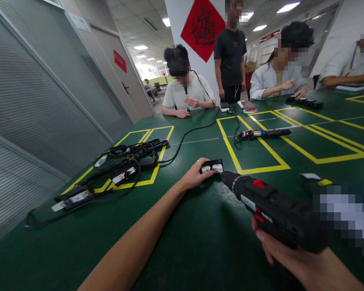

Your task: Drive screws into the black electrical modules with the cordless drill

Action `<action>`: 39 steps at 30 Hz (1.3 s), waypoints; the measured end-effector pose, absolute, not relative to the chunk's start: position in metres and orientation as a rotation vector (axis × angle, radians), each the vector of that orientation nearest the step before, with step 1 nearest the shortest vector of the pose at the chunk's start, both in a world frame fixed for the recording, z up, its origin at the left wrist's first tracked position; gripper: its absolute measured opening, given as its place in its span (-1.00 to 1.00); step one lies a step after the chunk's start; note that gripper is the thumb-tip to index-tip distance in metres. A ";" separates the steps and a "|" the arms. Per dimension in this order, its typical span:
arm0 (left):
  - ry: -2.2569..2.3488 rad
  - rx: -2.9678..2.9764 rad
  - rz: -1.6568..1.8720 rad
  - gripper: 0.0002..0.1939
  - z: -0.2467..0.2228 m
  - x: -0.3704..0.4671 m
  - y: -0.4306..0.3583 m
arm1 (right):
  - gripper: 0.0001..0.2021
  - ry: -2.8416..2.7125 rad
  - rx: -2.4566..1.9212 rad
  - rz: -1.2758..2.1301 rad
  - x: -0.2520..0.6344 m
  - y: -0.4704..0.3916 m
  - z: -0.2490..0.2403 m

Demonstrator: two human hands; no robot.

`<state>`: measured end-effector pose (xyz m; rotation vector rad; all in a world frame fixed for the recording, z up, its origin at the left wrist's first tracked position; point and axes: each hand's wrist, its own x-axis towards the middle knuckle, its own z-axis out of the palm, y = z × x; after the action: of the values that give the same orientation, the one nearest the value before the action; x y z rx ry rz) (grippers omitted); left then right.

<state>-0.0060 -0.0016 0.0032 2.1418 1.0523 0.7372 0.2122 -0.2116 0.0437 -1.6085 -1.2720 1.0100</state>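
My right hand [286, 252] is wrapped around the grip of a black cordless drill [269, 206] with red switches. Its chuck points away and to the left, and the thin bit at its tip reaches a small black box [212, 163] with white parts inside. Whether the bit touches the box or a screw in it is too small to tell. My left hand [195, 174] grips the box at its left side on the green table [182, 226], thumb along the near edge. My palm hides part of the box.
Several black power strips [124, 173] with tangled cables lie at the left. A pen-shaped electric screwdriver [261, 133] lies inside yellow tape lines [265, 168]. A cable [188, 131] runs across the table. People sit opposite; a person [230, 56] stands behind. A partly blurred object [348, 210] is at right.
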 end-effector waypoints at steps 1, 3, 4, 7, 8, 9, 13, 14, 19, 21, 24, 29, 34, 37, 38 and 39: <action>1.054 2.139 0.737 -0.54 0.003 -0.006 -0.002 | -0.90 -1.248 -1.602 1.030 0.212 -0.212 0.042; 1.051 2.139 0.740 -0.54 0.003 -0.006 -0.002 | -0.85 -1.206 -1.570 1.078 0.212 -0.213 0.042; 1.048 2.140 0.743 -0.54 0.003 -0.006 -0.001 | -0.84 -1.195 -1.557 1.096 0.211 -0.215 0.044; 1.040 2.143 0.748 -0.54 0.002 -0.007 -0.001 | -0.86 -1.154 -1.568 1.108 0.209 -0.220 0.058; 1.039 2.142 0.746 -0.55 0.002 -0.007 -0.001 | -0.84 -1.138 -1.575 1.103 0.208 -0.222 0.063; 1.040 2.139 0.744 -0.55 0.002 -0.007 -0.001 | -0.83 -1.132 -1.582 1.099 0.208 -0.223 0.069; 1.048 2.126 0.746 -0.57 0.001 -0.008 0.000 | -0.81 -1.174 -1.639 1.068 0.207 -0.226 0.080; 1.051 2.122 0.749 -0.57 0.002 -0.008 0.000 | -0.80 -1.182 -1.658 1.049 0.207 -0.226 0.080; 1.054 2.108 0.732 -0.57 0.002 -0.008 -0.001 | -0.68 -1.173 -1.646 1.110 0.208 -0.225 0.069; 1.048 2.108 0.740 -0.57 0.002 -0.008 -0.001 | -0.69 -1.182 -1.648 1.117 0.209 -0.223 0.069; 1.029 2.117 0.756 -0.56 0.002 -0.008 0.000 | -0.84 -1.216 -1.650 1.048 0.210 -0.222 0.080; 1.023 2.132 0.747 -0.56 0.002 -0.008 0.000 | -0.79 -1.246 -1.704 0.998 0.208 -0.220 0.103; 1.018 2.129 0.750 -0.57 0.002 -0.008 0.000 | -0.82 -1.289 -1.689 0.996 0.208 -0.219 0.102; 1.035 2.124 0.754 -0.57 0.001 -0.009 0.000 | -0.81 -1.296 -1.661 0.997 0.209 -0.219 0.098; 1.040 2.120 0.753 -0.57 0.001 -0.009 0.000 | -0.81 -1.294 -1.652 1.000 0.209 -0.219 0.097; 1.044 2.118 0.751 -0.57 0.001 -0.008 0.000 | -0.82 -1.290 -1.644 1.003 0.210 -0.219 0.096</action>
<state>-0.0085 -0.0001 0.0008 2.1176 1.0438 0.7512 0.2095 -0.2191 0.0964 -1.6445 -1.2898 1.0033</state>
